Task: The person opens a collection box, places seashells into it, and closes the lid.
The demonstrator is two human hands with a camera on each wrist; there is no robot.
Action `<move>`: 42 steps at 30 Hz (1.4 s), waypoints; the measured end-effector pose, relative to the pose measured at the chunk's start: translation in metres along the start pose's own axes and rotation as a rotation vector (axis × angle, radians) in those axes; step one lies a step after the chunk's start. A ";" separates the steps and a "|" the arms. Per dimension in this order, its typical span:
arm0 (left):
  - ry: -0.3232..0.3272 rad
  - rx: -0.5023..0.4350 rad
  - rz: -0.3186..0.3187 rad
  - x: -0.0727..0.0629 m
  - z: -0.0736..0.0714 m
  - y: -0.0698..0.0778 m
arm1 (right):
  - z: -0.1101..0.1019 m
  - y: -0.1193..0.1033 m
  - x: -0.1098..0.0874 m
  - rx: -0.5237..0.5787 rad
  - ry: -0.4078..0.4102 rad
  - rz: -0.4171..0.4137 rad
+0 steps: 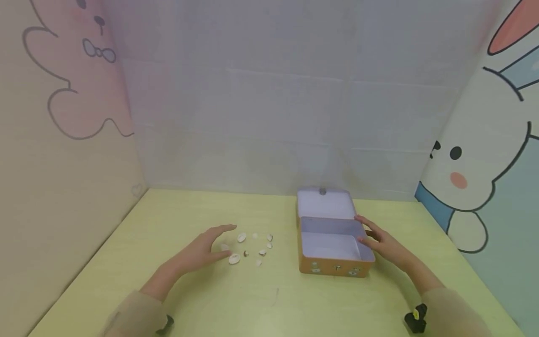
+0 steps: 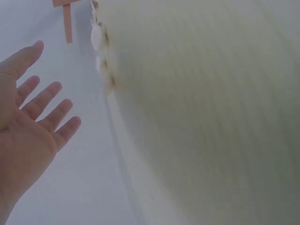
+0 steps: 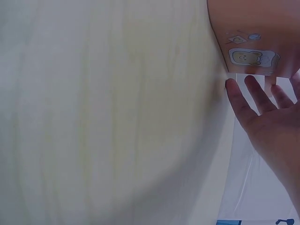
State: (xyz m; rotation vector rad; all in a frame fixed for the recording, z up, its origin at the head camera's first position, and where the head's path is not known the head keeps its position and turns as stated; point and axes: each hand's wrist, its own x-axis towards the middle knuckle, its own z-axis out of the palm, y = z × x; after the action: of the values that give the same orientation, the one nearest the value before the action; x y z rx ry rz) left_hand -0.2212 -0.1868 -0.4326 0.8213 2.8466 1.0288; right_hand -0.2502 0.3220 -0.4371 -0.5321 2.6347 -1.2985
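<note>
An orange suitcase-shaped tin box [image 1: 332,267] with a pale lilac inside stands with its lid [image 1: 326,204] tipped back. My right hand [image 1: 387,248] is at its right side, thumb over the side rim and a finger by the back corner. In the right wrist view, the right hand [image 3: 272,124] has extended fingers beside the box's bear-printed side [image 3: 255,42]. Left of the box lie several small shells [image 1: 234,259]. Over their left edge my left hand [image 1: 200,252] hovers, thumb and fingers spread. The left wrist view shows that hand [image 2: 28,126] with a bare palm.
The pale yellow table [image 1: 252,309] meets a grey-white back wall [image 1: 252,117]. Side panels with cartoon animals, including a white rabbit [image 1: 476,164] on the right, stand along its edges. A black wrist device [image 1: 416,319] sits at the right sleeve.
</note>
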 end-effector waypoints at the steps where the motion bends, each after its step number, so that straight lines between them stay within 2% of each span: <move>1: -0.009 0.000 0.000 0.000 0.000 -0.002 | 0.000 0.001 0.000 -0.004 0.002 -0.001; 6: -0.082 0.014 0.022 0.004 0.002 -0.010 | 0.000 0.002 0.000 -0.014 0.001 0.000; 9: -0.128 0.051 0.048 0.007 0.005 -0.014 | 0.000 0.003 0.000 -0.019 0.005 0.002; 12: -0.148 0.091 0.063 0.011 0.007 -0.015 | 0.001 0.004 0.002 -0.030 0.003 -0.003; 21: -0.212 0.178 0.087 0.019 0.007 -0.001 | 0.000 0.003 0.000 -0.012 -0.009 -0.041; 29: -0.219 0.221 0.133 0.020 0.004 0.006 | -0.003 -0.006 -0.006 0.024 -0.020 -0.029; 36: -0.223 0.249 0.124 0.021 0.005 0.005 | -0.002 -0.006 -0.005 0.035 -0.031 -0.013; 42: -0.224 0.252 0.142 0.022 0.004 0.008 | -0.003 -0.004 -0.005 0.029 -0.031 -0.009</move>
State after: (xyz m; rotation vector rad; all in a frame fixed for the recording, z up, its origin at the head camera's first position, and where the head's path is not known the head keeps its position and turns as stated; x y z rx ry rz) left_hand -0.2357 -0.1683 -0.4269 1.0933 2.7900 0.5489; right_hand -0.2454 0.3240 -0.4327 -0.5554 2.5877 -1.3178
